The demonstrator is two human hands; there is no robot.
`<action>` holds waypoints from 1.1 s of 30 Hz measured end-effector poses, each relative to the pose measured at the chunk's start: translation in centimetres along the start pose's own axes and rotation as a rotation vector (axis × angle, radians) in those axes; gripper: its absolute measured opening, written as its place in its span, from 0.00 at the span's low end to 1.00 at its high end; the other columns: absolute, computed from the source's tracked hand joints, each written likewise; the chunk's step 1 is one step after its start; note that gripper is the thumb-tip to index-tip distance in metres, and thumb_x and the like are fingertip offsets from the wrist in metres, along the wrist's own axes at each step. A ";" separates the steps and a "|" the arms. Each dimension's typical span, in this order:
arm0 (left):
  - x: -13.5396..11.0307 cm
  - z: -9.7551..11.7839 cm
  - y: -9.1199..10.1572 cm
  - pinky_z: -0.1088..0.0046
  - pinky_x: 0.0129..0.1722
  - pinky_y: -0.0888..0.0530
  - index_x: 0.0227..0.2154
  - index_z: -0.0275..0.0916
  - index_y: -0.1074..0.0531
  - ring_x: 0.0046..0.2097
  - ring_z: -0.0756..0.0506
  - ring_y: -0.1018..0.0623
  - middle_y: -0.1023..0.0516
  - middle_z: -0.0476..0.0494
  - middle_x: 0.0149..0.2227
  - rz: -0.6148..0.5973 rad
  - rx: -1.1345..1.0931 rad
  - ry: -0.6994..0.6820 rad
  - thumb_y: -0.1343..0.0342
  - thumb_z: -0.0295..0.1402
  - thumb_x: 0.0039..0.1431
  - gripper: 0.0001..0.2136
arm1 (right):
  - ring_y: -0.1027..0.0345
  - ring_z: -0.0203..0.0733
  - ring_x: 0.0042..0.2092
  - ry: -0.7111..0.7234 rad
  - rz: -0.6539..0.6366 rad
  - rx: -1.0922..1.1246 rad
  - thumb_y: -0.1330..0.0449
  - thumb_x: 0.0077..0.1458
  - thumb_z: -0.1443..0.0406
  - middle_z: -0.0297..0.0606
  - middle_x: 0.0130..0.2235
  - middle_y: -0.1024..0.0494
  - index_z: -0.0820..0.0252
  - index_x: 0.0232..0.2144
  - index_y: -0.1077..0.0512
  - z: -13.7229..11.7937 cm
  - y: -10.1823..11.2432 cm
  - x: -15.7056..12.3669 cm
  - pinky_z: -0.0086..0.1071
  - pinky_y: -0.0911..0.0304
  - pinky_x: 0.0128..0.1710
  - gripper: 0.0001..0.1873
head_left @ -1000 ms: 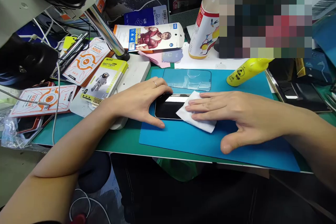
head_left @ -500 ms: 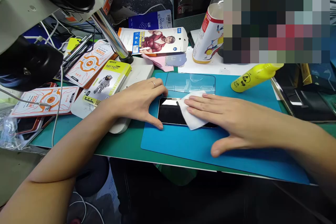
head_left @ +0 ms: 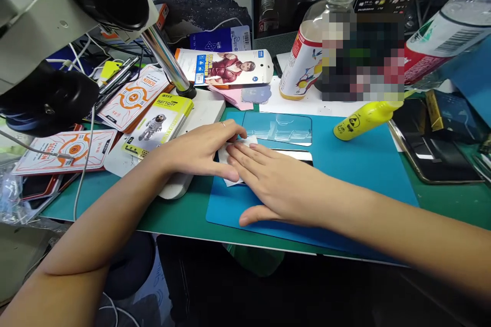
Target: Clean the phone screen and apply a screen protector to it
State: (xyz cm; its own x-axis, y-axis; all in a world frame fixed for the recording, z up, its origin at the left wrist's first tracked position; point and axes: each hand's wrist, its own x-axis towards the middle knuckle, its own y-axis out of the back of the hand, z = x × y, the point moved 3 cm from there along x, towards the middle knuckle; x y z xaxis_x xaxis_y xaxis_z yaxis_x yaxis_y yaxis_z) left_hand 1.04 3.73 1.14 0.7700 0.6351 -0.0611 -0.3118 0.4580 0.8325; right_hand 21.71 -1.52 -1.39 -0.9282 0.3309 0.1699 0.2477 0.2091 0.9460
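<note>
A dark phone (head_left: 298, 156) lies on a blue mat (head_left: 364, 163), mostly covered by my hands. My left hand (head_left: 195, 150) grips the phone's left end between thumb and fingers; a ring shows on one finger. My right hand (head_left: 268, 184) lies flat with fingers stretched out, pressing a white wipe (head_left: 231, 182) onto the phone's left part. Its fingertips touch my left hand's fingers. A clear glass screen protector (head_left: 278, 127) rests on the mat just beyond the phone.
A yellow squeeze bottle (head_left: 364, 117) lies on the mat's far right. A drink bottle (head_left: 307, 51) stands behind. A microscope (head_left: 57, 10) overhangs at left, with its base (head_left: 203, 107) and several packages (head_left: 157, 120) below. Another phone (head_left: 433, 153) lies at right.
My right hand slid the white wipe leftward along the phone, from its right part to its left end. My left hand stayed at the phone's left end.
</note>
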 end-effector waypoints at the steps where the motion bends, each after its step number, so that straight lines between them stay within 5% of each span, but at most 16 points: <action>1: 0.1 0.0 0.0 0.62 0.44 0.26 0.57 0.38 0.29 0.46 0.37 0.21 0.22 0.36 0.48 0.001 -0.002 -0.007 0.56 0.80 0.57 0.48 | 0.50 0.71 0.79 0.015 0.003 0.012 0.43 0.68 0.38 0.74 0.75 0.43 0.83 0.74 0.42 -0.2 0.0 0.0 0.62 0.48 0.76 0.56; 7: 0.2 0.6 0.0 0.65 0.42 0.29 0.54 0.38 0.24 0.43 0.40 0.22 0.24 0.40 0.44 0.015 0.099 -0.043 0.50 0.75 0.62 0.42 | 0.34 0.62 0.72 0.160 -0.112 0.111 0.38 0.69 0.46 0.59 0.71 0.29 0.74 0.70 0.32 0.1 3.2 -3.5 0.57 0.43 0.76 0.42; 13: 0.2 0.6 0.6 0.64 0.49 0.27 0.50 0.41 0.22 0.49 0.40 0.21 0.21 0.39 0.48 0.115 0.139 -0.029 0.45 0.57 0.73 0.23 | 0.26 0.56 0.67 0.070 -0.183 0.155 0.36 0.67 0.45 0.43 0.66 0.22 0.58 0.65 0.22 2.4 7.0 -6.7 0.49 0.27 0.66 0.33; 22: 0.9 1.2 0.7 0.61 0.52 0.24 0.53 0.40 0.23 0.53 0.37 0.20 0.20 0.36 0.52 0.155 0.297 -0.021 0.45 0.48 0.76 0.18 | 0.14 0.51 0.50 -0.015 -0.141 0.195 0.39 0.70 0.47 0.39 0.49 0.10 0.52 0.50 0.13 4.0 8.7 -8.2 0.43 0.20 0.49 0.22; 27: 2.3 3.1 2.6 0.55 0.56 0.25 0.56 0.37 0.25 0.56 0.33 0.22 0.21 0.33 0.55 0.198 0.467 -0.005 0.45 0.44 0.74 0.18 | 0.26 0.44 0.29 -0.032 -0.010 0.105 0.42 0.71 0.45 0.34 0.26 0.20 0.52 0.25 0.21 5.0 8.5 -8.4 0.39 0.32 0.30 0.28; 33: 4.7 2.6 3.0 0.56 0.56 0.26 0.51 0.38 0.26 0.57 0.34 0.23 0.21 0.35 0.53 0.221 0.474 0.018 0.44 0.38 0.71 0.12 | 0.33 0.42 0.26 -0.008 0.056 -0.015 0.44 0.74 0.50 0.32 0.23 0.25 0.52 0.24 0.27 4.8 9.1 -8.6 0.39 0.38 0.29 0.26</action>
State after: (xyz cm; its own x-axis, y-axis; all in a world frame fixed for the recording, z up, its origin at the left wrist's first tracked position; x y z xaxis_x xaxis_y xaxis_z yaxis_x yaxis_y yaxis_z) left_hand 5.15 6.45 4.82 0.7034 0.6973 0.1382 -0.1762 -0.0173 0.9842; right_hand 33.27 1.93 4.41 -0.9107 0.3491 0.2209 0.2952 0.1759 0.9391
